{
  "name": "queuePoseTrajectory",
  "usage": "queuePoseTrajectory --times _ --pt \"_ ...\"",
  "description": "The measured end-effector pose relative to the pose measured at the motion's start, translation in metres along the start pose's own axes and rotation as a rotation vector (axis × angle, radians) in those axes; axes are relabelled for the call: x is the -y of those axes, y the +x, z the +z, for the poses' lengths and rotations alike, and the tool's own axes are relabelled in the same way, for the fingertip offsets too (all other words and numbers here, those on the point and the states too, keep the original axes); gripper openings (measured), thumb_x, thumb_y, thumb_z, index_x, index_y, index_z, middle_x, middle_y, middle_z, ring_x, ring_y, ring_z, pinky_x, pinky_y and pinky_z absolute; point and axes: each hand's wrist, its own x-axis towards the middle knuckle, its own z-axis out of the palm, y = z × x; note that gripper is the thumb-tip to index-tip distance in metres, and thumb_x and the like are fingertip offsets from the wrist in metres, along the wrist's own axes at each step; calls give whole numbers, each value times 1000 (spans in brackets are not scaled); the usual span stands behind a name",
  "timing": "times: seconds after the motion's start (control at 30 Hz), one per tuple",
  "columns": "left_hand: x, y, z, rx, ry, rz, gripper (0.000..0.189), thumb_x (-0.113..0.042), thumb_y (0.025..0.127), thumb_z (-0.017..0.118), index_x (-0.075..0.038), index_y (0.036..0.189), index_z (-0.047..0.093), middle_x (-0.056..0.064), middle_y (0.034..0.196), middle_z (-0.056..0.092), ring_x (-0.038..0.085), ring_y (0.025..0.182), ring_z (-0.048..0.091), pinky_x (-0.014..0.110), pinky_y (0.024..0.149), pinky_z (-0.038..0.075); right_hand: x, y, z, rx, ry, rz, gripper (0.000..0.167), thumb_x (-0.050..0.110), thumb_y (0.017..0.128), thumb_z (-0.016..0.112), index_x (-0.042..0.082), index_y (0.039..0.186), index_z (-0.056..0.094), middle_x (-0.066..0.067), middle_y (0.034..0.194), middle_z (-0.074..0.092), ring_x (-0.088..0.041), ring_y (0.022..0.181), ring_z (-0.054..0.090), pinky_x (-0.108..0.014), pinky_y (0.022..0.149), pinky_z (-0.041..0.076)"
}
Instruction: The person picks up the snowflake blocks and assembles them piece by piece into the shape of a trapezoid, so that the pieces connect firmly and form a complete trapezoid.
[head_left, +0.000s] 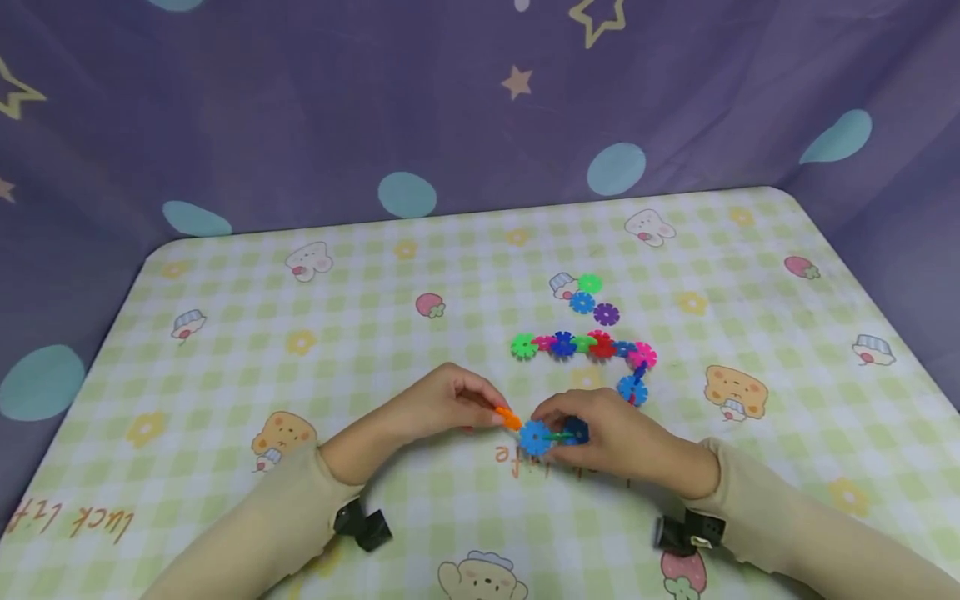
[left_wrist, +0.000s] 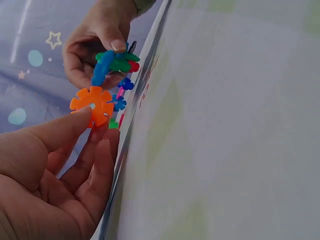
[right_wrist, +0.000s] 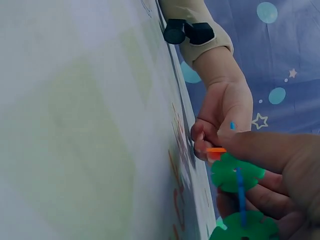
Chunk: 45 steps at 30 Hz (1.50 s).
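My left hand (head_left: 450, 404) pinches an orange notched plastic disc (left_wrist: 92, 106) between thumb and fingers, lifted off the table. Facing it, my right hand (head_left: 607, 429) grips a short string of interlocked discs, among them a blue disc (head_left: 536, 437) and a green disc (right_wrist: 236, 172). The orange disc's edge meets the blue one; whether they are slotted together I cannot tell. Right fingers hide part of the string. Behind the right hand lies a bent chain of discs (head_left: 563, 344) in several colours; its near end, by a blue disc (head_left: 632, 389), runs close to that hand.
Beyond the chain lie three discs close together: green (head_left: 590, 284), blue (head_left: 582, 302) and purple (head_left: 607, 314). A checked cloth with printed figures covers the table (head_left: 225, 358). A purple patterned curtain (head_left: 465, 100) hangs behind it. Each wrist carries a small black camera.
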Motion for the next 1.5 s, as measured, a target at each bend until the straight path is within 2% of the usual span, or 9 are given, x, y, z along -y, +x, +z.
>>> queuePoseTrajectory --times 0.17,0.3,0.4,0.57,0.73,0.93,1.07,1.3,1.5 --pt "-1 5 2 7 56 42 13 -1 85 67 6 94 71 16 84 71 11 55 49 21 52 44 -3 1 0 -1 23 -17 29 18 80 76 8 106 67 2 93 70 -6 84 64 -24 74 53" --pt "-1 7 1 13 93 93 12 -1 85 67 6 93 72 15 86 71 9 64 57 21 59 48 -6 0 0 -10 55 -29 29 20 79 76 8 105 68 3 91 70 -5 83 64 -24 72 53" --pt "-2 8 1 14 115 105 10 -2 84 68 3 92 73 11 86 72 9 68 59 20 61 47 -8 0 -1 -17 63 -40 29 21 80 76 8 104 69 3 90 70 -5 81 63 -24 70 52" --pt "-3 8 1 5 138 97 9 -4 84 69 0 90 74 8 85 72 11 67 58 20 60 46 -9 0 0 -23 62 -25 31 24 79 77 9 104 69 5 89 70 -3 80 62 -23 69 52" --pt "-2 8 2 -3 184 153 9 -5 84 70 -1 90 74 7 86 73 12 78 65 23 68 51 -8 -1 -1 -27 74 -17 31 24 77 78 11 104 70 6 90 70 -1 80 62 -22 68 52" --pt "-1 9 7 2 210 194 9 -5 83 70 -1 90 75 7 87 73 9 78 65 24 69 52 -9 -1 -1 -18 97 -52 29 21 79 77 10 104 71 3 94 71 -1 80 63 -21 66 51" --pt "2 11 9 -8 192 173 9 -4 82 72 0 89 75 8 85 73 8 76 66 24 70 53 -8 -1 -1 -7 106 -47 28 20 78 77 9 103 72 3 94 71 -1 80 63 -21 65 51" --pt "10 15 6 -31 34 92 9 0 77 75 5 84 73 11 78 72 14 69 66 26 66 54 -9 0 1 -14 119 -40 28 20 76 78 9 102 73 4 91 71 -1 77 62 -20 62 49" --pt "11 18 6 1 35 89 9 -1 76 76 6 80 72 12 79 72 16 70 66 26 65 54 -11 0 0 -4 127 -53 27 18 76 78 10 102 73 4 91 71 -1 78 62 -20 62 50"
